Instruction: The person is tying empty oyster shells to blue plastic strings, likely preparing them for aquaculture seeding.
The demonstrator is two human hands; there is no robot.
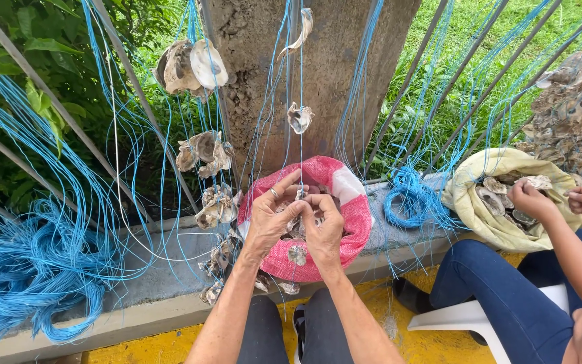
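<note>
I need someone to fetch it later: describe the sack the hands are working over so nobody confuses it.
Find the concrete pillar behind the railing; at its foot, on the ledge, sits the red mesh sack of shells, under the left hand and right hand. The other sack, to the right, is yellow.

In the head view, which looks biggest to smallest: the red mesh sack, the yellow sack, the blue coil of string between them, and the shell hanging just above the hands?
1. red mesh sack
2. yellow sack, though it lies farther off, so the ranking is unsure
3. blue coil of string
4. hanging shell
</note>
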